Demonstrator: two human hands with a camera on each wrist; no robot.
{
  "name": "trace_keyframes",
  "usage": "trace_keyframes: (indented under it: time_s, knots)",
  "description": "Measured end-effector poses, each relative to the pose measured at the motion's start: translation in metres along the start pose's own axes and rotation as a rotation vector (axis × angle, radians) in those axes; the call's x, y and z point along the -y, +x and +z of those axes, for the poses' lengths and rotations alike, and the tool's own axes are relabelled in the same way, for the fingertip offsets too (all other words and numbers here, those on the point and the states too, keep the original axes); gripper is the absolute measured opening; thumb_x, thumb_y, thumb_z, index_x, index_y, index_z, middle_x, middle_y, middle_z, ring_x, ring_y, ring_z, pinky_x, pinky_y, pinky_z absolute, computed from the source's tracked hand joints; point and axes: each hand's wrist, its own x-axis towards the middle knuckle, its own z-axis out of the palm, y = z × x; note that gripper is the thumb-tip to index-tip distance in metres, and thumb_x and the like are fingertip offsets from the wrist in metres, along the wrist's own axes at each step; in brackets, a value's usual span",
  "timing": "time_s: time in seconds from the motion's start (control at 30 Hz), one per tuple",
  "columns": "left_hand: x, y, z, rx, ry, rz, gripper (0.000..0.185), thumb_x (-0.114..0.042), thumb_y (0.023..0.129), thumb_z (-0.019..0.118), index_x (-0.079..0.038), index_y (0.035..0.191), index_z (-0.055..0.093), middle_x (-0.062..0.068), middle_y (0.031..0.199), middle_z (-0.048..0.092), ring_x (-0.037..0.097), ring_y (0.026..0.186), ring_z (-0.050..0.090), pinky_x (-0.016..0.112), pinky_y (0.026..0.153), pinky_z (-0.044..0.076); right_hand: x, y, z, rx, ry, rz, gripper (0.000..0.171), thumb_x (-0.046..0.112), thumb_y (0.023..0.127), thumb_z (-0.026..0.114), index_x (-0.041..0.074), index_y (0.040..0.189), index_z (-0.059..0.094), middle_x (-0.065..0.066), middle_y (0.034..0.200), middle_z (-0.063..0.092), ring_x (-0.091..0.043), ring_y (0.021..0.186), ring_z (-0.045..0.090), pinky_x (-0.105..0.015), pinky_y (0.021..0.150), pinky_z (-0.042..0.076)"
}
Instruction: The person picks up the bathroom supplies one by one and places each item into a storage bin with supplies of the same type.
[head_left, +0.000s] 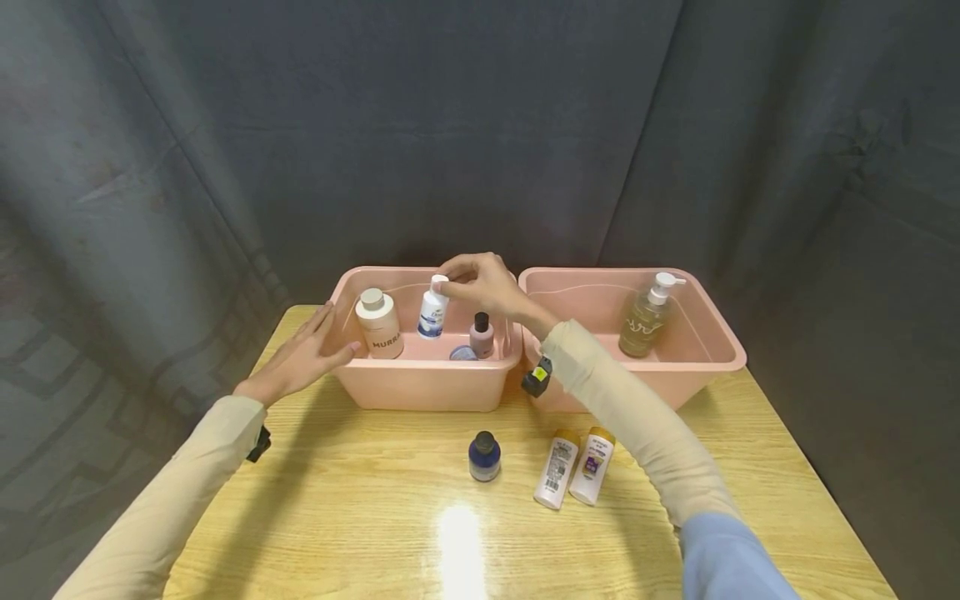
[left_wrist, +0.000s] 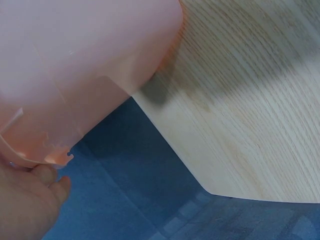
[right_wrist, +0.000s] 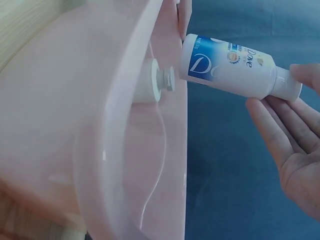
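By its white cap, my right hand (head_left: pixel 486 285) pinches a small white Dove bottle (head_left: pixel 432 310) with a blue label, over the left pink bin (head_left: pixel 420 385). In the right wrist view the bottle (right_wrist: pixel 227 67) lies sideways across the picture, thumb and fingers on its cap. My left hand (head_left: pixel 300 354) rests at the left bin's near-left corner, fingers along the side rim and thumb over the front edge. Inside this bin are a large cream bottle (head_left: pixel 379 327), a small pinkish bottle with a black cap (head_left: pixel 482 337) and a blue-grey item (head_left: pixel 462 353), partly hidden by the front wall.
A second pink bin (head_left: pixel 705 337) adjoins on the right, holding a greenish pump bottle (head_left: pixel 643 325). In front, on the wooden table (head_left: pixel 360 508), stand a dark blue bottle (head_left: pixel 484 458) and two white bottles with orange caps, one left (head_left: pixel 557 475), one right (head_left: pixel 592 468).
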Motion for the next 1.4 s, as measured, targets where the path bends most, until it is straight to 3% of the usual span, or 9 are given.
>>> trace_keyframes:
  time_s: [0.77,1.07,1.4]
  knots:
    - [-0.002,0.001,0.000,-0.001,0.000,-0.008,0.098,-0.067,0.094,0.047,-0.008,0.159,0.003,0.006,0.165,-0.007,0.042,0.148,0.005,0.067,0.111,0.018,-0.037,0.020,-0.007,-0.119,-0.037,0.066,0.024,0.012,0.088,0.076,-0.003,0.105,0.070,-0.014,0.101,0.070,-0.023,0.086,0.065,-0.029,0.074,0.057]
    - [-0.002,0.000,0.001,-0.013,0.000,-0.016,0.097,-0.067,0.094,0.046,-0.009,0.159,0.004,0.005,0.165,-0.006,0.041,0.148,0.005,0.067,0.111,0.019,-0.045,0.024,-0.004,-0.130,-0.105,0.125,0.026,0.015,0.089,0.075,-0.001,0.108,0.069,-0.015,0.106,0.068,-0.027,0.097,0.064,-0.034,0.084,0.054]
    - [-0.002,-0.001,0.001,-0.018,-0.004,-0.018,0.097,-0.068,0.094,0.047,-0.010,0.159,0.005,0.005,0.166,-0.005,0.041,0.148,0.006,0.067,0.111,0.019,-0.052,0.026,0.001,-0.137,-0.091,0.177,0.025,0.015,0.089,0.075,0.001,0.108,0.068,-0.013,0.107,0.066,-0.027,0.098,0.063,-0.035,0.082,0.055]
